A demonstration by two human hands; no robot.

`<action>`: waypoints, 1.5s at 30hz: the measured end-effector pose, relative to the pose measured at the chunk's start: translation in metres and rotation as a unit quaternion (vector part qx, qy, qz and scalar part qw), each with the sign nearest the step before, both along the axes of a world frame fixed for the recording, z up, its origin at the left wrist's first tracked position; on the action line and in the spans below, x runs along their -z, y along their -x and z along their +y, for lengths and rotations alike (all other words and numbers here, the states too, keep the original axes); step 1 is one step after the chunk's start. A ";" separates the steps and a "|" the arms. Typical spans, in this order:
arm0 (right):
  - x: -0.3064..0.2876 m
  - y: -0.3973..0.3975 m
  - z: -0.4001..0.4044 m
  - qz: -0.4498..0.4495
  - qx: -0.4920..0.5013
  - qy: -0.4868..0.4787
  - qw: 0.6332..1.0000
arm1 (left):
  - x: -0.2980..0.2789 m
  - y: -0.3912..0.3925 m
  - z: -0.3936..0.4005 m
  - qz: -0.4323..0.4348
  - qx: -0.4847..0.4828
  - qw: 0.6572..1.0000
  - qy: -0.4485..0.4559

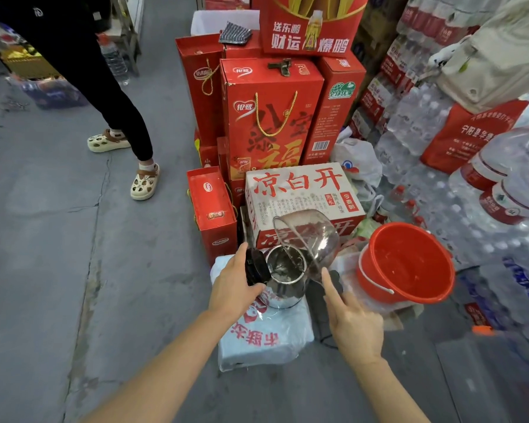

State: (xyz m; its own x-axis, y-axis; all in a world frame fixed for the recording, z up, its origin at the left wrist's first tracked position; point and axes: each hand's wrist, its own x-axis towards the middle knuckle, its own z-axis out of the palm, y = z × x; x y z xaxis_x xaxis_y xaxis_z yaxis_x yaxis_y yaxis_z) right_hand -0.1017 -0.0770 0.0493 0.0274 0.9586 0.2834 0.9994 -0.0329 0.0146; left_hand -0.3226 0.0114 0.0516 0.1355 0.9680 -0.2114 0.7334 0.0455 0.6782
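Tilting mouth-down over a steel kettle (284,279), a clear jug (312,236) sends a thin stream of water into the kettle's open top. The right hand (355,319) holds the jug from below, its index finger lying straight against the jug's wall; how the other fingers lie cannot be told, as they are hidden behind the hand. The left hand (235,288) grips the kettle's black lid (255,267), which is swung back to the left, with the thumb on top and the fingers curled beneath it. The kettle stands upright on a white wrapped pack (263,334) with red characters, which lies on the floor (74,270). Just to the right of the jug, a red bucket (406,264) leans with its mouth toward the camera. Behind the kettle sits a white carton (303,193) with red lettering, and red gift boxes (266,117) are stacked beyond that. Shrink-wrapped bottled water (416,123) is piled at the right. Another person's legs (116,111) stand at the left.
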 end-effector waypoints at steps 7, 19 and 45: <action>0.000 -0.001 -0.001 0.061 -0.013 0.007 0.998 | 0.000 -0.003 -0.001 0.001 -0.001 1.000 -0.012; -0.017 -0.062 -0.029 0.765 0.264 0.004 0.587 | -0.001 -0.031 0.001 0.090 0.011 0.994 -0.057; 0.047 -0.175 -0.002 0.248 0.208 -0.025 0.946 | 0.026 -0.090 0.002 0.304 0.088 0.943 -0.099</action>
State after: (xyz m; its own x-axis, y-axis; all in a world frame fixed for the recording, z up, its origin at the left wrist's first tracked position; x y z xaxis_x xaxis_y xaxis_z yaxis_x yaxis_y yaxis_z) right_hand 0.0736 -0.0788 0.0022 0.5405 0.8218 0.1805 0.7831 -0.4129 -0.4651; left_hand -0.2330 0.0138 0.0260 0.2090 0.9707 -0.1187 0.9742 -0.1962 0.1112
